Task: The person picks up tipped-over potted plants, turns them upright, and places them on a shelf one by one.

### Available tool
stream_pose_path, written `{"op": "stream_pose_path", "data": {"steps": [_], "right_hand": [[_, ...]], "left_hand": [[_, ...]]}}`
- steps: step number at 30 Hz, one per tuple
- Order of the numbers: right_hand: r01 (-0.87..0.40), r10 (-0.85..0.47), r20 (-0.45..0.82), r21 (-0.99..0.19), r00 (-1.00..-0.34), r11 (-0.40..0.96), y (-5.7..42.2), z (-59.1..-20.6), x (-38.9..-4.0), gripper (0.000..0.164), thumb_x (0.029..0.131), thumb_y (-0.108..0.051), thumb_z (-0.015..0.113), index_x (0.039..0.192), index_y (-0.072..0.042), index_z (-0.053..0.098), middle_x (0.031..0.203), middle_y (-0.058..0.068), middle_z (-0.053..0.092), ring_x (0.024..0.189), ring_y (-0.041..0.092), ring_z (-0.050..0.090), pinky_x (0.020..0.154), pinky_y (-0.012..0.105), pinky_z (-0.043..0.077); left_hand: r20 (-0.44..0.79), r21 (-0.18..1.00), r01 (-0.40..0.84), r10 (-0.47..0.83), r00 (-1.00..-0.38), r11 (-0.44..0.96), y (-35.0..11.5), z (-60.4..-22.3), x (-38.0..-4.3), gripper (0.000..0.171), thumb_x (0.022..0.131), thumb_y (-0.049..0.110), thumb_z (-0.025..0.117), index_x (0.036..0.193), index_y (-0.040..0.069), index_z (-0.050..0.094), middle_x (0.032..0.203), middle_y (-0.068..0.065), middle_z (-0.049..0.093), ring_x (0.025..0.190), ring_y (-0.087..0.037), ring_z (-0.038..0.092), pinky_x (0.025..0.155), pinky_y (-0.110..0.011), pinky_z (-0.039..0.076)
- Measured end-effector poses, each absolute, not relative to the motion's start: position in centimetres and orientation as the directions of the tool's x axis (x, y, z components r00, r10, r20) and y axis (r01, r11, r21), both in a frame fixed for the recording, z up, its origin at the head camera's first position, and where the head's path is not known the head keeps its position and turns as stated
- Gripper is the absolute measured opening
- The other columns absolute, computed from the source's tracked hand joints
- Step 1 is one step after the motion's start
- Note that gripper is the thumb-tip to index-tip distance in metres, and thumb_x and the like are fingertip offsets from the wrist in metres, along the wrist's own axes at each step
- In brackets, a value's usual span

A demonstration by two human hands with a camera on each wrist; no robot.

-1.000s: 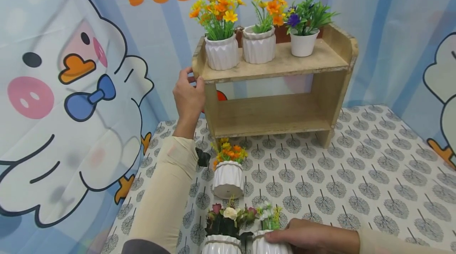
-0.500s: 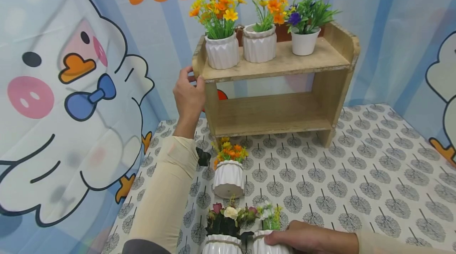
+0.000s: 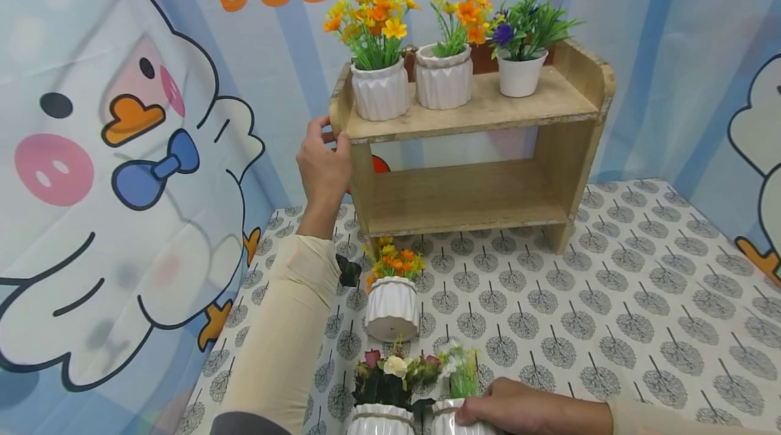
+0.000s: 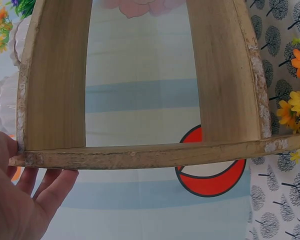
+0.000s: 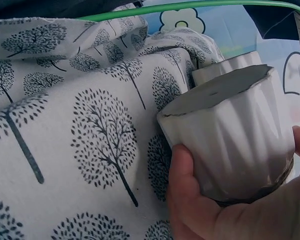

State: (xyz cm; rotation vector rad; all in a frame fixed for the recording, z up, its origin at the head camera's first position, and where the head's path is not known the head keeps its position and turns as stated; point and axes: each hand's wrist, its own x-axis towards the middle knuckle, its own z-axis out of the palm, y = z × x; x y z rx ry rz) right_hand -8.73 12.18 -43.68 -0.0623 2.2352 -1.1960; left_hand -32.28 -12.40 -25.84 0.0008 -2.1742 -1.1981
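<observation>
I watch from a distance as a two-tier shelf of pale brown wood (image 3: 466, 194) stands on a desk (image 3: 549, 320) covered in white cloth with dark round tree prints. At the shelf's left end I see the left hand (image 3: 323, 160), its fingers bent around the upper part of the end panel. In front of the shelf, at the lower edge of the head view, the right hand (image 3: 518, 408) grips a glossy white fluted pot with small white blossoms and green sprigs (image 5: 230, 135); in the right wrist view I note a small hole in its base. Just beside it, likewise in front of the shelf, is a white fluted pot with dusky red and cream roses (image 3: 379, 418). Nearer the shelf, a white fluted pot with orange and yellow flowers (image 3: 392, 306) tilts, its base facing away from the shelf. Along the shelf's top board, left to right, I count a full orange-and-yellow bouquet in a white ribbed pot (image 3: 381, 91), a sparser orange bouquet in a white pot (image 3: 444, 79), and a purple-flowered plant in a smooth white pot (image 3: 521, 74).
</observation>
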Motion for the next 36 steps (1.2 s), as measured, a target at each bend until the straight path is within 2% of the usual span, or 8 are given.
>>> {"op": "stream_pose_path", "data": {"steps": [6, 12, 17, 22, 29, 36], "right_hand": [[0.29, -0.334, -0.465, -0.84, -0.82, 0.458, 12.2, -43.2, -9.1, 0.032, 0.076, -0.029, 0.066, 0.087, 0.001, 0.064, 0.078, 0.011, 0.066, 0.067, 0.018, 0.062, 0.063, 0.03, 0.056], [0.349, -0.22, -0.461, -0.845, -0.859, 0.406, 11.6, -41.8, -9.7, 0.048, 0.072, -0.02, 0.069, 0.109, 0.007, 0.056, 0.093, 0.018, 0.061, 0.075, 0.025, 0.065, 0.066, 0.041, 0.061], [0.281, -0.162, -0.379, -0.858, -0.911, 0.431, 11.8, -40.5, -10.2, 0.059, 0.07, -0.018, 0.073, 0.12, 0.007, 0.056, 0.099, 0.017, 0.061, 0.076, 0.025, 0.063, 0.067, 0.04, 0.058], [0.213, -0.167, -0.317, -0.867, -0.934, 0.451, 12.5, -39.2, -11.0, 0.069, 0.069, -0.018, 0.074, 0.129, 0.008, 0.052, 0.103, 0.017, 0.064, 0.079, 0.025, 0.064, 0.069, 0.04, 0.06], [0.135, -0.164, -0.234, -0.876, -0.958, 0.462, 13.6, -37.5, -12.9, 0.072, 0.074, -0.019, 0.076, 0.134, 0.01, 0.048, 0.112, 0.022, 0.065, 0.088, 0.027, 0.065, 0.072, 0.041, 0.061], [0.036, -0.106, -0.105, -0.861, -0.989, 0.507, 14.8, -35.7, -15.7, 0.077, 0.08, -0.023, 0.079, 0.14, 0.011, 0.043, 0.123, 0.03, 0.062, 0.101, 0.034, 0.066, 0.081, 0.044, 0.061]], "left_hand": [[0.533, 0.758, 0.289, -0.3, -0.791, 0.584, -12.4, -25.9, -32.3, 0.039, 0.101, 0.026, 0.055, 0.138, 0.014, 0.059, 0.119, -0.012, 0.073, 0.092, -0.03, 0.07, 0.078, -0.044, 0.056], [0.535, 0.757, 0.291, -0.298, -0.791, 0.585, -12.4, -25.9, -32.2, 0.039, 0.101, 0.026, 0.054, 0.139, 0.014, 0.058, 0.119, -0.012, 0.073, 0.094, -0.03, 0.071, 0.079, -0.045, 0.057], [0.535, 0.757, 0.292, -0.297, -0.791, 0.585, -12.3, -26.0, -32.2, 0.039, 0.102, 0.026, 0.054, 0.139, 0.014, 0.058, 0.119, -0.012, 0.073, 0.095, -0.03, 0.071, 0.08, -0.045, 0.057], [0.543, 0.752, 0.296, -0.3, -0.784, 0.589, -12.3, -25.9, -32.3, 0.039, 0.102, 0.025, 0.055, 0.138, 0.013, 0.059, 0.119, -0.012, 0.074, 0.094, -0.03, 0.071, 0.08, -0.045, 0.057], [0.532, 0.761, 0.298, -0.291, -0.796, 0.576, -12.4, -25.9, -32.2, 0.039, 0.102, 0.026, 0.054, 0.139, 0.014, 0.058, 0.119, -0.012, 0.073, 0.096, -0.03, 0.072, 0.08, -0.045, 0.058], [0.53, 0.761, 0.297, -0.288, -0.798, 0.576, -12.4, -25.9, -32.2, 0.04, 0.101, 0.026, 0.055, 0.139, 0.014, 0.058, 0.119, -0.011, 0.073, 0.092, -0.03, 0.071, 0.077, -0.044, 0.057]]}}
